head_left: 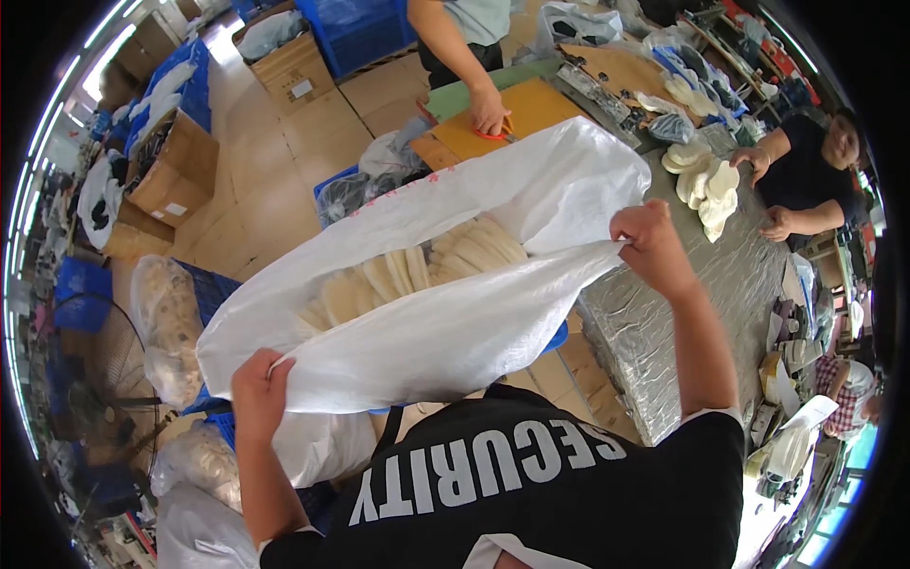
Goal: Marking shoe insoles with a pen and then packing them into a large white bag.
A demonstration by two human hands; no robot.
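A large white sack [417, 353] is spread wide across the middle, its mouth held apart. Inside lie several cream flat pads with rounded ends [398, 273], packed side by side. My left hand [258, 389] pinches the sack's near left rim between thumb and fingers. At the right end, my right hand [654, 248] is closed on the rim, higher and farther away than the left. Both hands touch only the sack. What lies under the pads is hidden.
A silver-covered table [664, 327] stands at right, with a pile of cream pads [703, 185] before a person. Another person's hand [489, 109] rests by orange-handled scissors [500, 128] on a yellow board. Cartons [175, 175], bagged pads [163, 327] and a fan [104, 379] stand at left.
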